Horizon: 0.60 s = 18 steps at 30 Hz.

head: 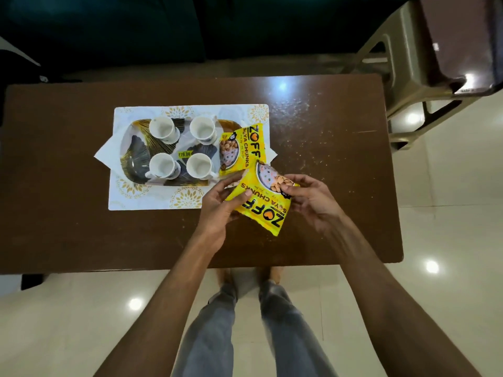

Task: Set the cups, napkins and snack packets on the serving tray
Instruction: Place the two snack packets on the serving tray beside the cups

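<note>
Left hand [217, 205] pinches the left edge of a yellow packet [260, 210], thumb on top; right hand [310, 200] grips its right edge. Packet is held above the table [340, 159], just beside the tray [136, 161]. Second packet [239, 151] lies on the tray's right end. Four cups [160, 129] stand upright on the tray; napkin [104, 151] corners protrude beneath it, over a mat [119, 197]

Four cups [163, 130] on the tray [134, 151], one packet [241, 148] at its right end, second packet [260, 208] nearer.
</note>
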### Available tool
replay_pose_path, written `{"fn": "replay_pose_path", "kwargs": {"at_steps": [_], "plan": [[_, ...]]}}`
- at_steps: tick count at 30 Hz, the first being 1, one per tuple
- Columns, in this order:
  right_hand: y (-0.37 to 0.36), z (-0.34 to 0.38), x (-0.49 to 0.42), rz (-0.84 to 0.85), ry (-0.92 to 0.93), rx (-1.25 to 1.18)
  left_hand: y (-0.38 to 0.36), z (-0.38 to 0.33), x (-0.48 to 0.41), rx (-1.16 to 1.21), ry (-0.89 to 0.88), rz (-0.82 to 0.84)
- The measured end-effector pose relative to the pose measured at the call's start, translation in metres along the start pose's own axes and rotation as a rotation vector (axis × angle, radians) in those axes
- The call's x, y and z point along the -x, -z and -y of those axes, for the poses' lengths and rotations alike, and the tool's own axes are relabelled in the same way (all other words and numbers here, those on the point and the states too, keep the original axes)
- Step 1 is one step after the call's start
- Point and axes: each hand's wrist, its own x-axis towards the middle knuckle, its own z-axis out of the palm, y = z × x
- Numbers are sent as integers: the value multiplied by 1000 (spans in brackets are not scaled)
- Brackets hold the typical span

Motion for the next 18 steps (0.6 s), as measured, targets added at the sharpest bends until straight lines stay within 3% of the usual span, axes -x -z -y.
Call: {"fn": "replay_pose_path", "kwargs": {"at_steps": [3, 5, 9, 13, 18], "plan": [[-38, -9, -4, 15, 81, -68, 20, -2, 5, 267, 56, -83], [-69, -20, -7, 21, 96, -62, 34, -1, 8, 296, 44, -124], [-127, -35, -14, 98, 65, -3, 84, -10, 7, 272, -56, -293], [-191, -44, -32, 188, 1, 5, 165, -45, -5, 149, -99, -275], [-287, -67, -55, 106, 25, 54, 260, -95, -26, -6, -138, -255]]}}
